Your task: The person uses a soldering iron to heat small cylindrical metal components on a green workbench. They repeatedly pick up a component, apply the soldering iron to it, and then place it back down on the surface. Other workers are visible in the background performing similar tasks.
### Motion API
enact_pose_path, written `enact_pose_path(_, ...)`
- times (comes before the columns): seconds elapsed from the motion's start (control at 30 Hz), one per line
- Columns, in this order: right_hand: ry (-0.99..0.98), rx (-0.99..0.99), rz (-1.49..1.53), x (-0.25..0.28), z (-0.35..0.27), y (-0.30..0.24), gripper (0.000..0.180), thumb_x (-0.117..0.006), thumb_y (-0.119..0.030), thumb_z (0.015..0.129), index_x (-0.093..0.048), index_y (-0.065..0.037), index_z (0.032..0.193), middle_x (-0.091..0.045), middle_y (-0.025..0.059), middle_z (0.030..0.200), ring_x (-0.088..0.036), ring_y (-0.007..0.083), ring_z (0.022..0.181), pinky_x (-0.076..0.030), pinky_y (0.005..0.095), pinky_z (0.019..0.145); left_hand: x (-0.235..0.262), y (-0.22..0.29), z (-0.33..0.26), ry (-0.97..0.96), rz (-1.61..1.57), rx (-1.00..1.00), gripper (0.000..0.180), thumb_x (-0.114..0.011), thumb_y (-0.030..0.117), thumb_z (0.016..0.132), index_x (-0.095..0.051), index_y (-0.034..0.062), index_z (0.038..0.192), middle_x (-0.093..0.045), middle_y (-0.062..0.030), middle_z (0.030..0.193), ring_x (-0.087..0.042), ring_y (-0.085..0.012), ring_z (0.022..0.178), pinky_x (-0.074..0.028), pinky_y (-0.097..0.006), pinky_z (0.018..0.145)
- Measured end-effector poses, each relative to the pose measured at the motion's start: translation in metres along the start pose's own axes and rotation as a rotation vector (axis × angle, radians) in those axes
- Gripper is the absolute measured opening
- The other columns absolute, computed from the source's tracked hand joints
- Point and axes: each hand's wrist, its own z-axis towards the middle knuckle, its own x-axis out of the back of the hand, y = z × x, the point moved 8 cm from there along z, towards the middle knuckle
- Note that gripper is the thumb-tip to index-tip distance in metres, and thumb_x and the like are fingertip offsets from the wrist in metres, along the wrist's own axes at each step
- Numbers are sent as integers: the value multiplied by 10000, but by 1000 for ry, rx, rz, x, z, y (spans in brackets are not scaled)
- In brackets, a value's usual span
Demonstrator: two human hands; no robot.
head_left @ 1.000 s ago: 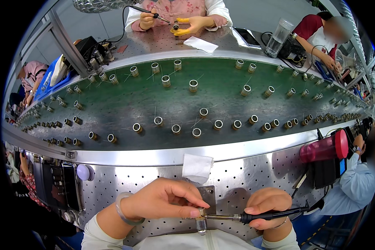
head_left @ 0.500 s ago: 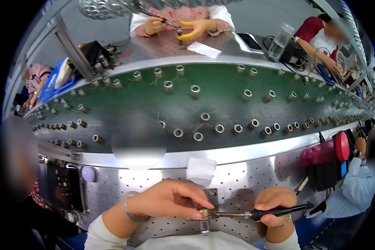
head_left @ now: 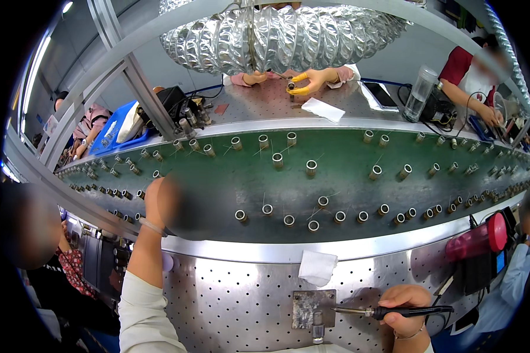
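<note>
My right hand (head_left: 405, 306) is closed around the black handle of a soldering iron (head_left: 359, 311), whose metal tip points left over a small stained metal plate (head_left: 304, 307). A shiny cylindrical post (head_left: 318, 330) stands at the plate's near edge, with no ring-topped part on it. My left hand (head_left: 161, 200) reaches far out to the left side of the green belt (head_left: 347, 144); a blurred patch covers its fingers, so what they hold, if anything, is hidden. Several small metal cylinders (head_left: 311, 168) with ring tops and thin wires stand on the belt.
A folded white cloth (head_left: 318, 267) lies on the perforated metal bench (head_left: 229, 294). At the right is a pink bottle (head_left: 474, 237). Across the belt, a co-worker's yellow-tipped hand (head_left: 312, 82) holds a small part. A silver flexible duct (head_left: 288, 38) hangs overhead.
My left hand has left the post and swung out to the belt's left side; the cylinder it gripped there is gone from the post. My right hand still holds the soldering iron. The view has tilted up.
</note>
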Motion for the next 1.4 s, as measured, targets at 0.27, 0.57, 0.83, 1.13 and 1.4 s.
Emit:
enact_pose_path(0.27, 17, -7, -1, 3, 0, -1, 213, -789, -47, 663, -675, 62, 807, -678, 154, 723, -651, 226, 613, -509, 290, 592, 28, 162, -37, -147, -453, -325, 409, -827, 178, 637, -683, 50, 998, -608, -97, 965, -547, -283, 925, -439, -355, 796)
enact_pose_path(0.57, -49, 46, -26, 1, -1, -6, 223, -783, -54, 681, -670, 56, 838, -683, 154, 760, -654, 236, 633, -511, 302, 598, 16, 231, -98, -768, -1131, -113, 246, -749, 105, 783, -703, 53, 1020, -645, -33, 922, -566, -135, 873, -442, -255, 723)
enact_pose_path(0.83, -69, 13, 20, -6, -4, -7, 210, -779, -54, 700, -673, 55, 845, -676, 153, 751, -635, 233, 608, -495, 301, 578, 10, 290, -176, -1413, -1695, -101, 290, -661, 50, 875, -672, 68, 1164, -596, -36, 1076, -527, -93, 931, -431, -222, 765)
enact_pose_path(1.13, -172, 17, -8, -17, -2, -9, 244, -782, -14, 675, -686, 57, 888, -655, 144, 722, -626, 233, 603, -483, 295, 571, 13, 291, -173, -1262, -1829, -25, 267, -648, -45, 851, -674, 18, 1109, -569, -96, 1143, -551, -141, 1013, -468, -273, 858)
enact_pose_path(1.4, -187, 45, -63, -19, 0, -12, 250, -796, -21, 666, -687, 48, 880, -651, 148, 720, -624, 246, 600, -487, 311, 569, 17, 290, -170, -1240, -1889, -87, 175, -653, -115, 810, -675, -22, 956, -562, -151, 1130, -594, -181, 1003, -511, -290, 872)
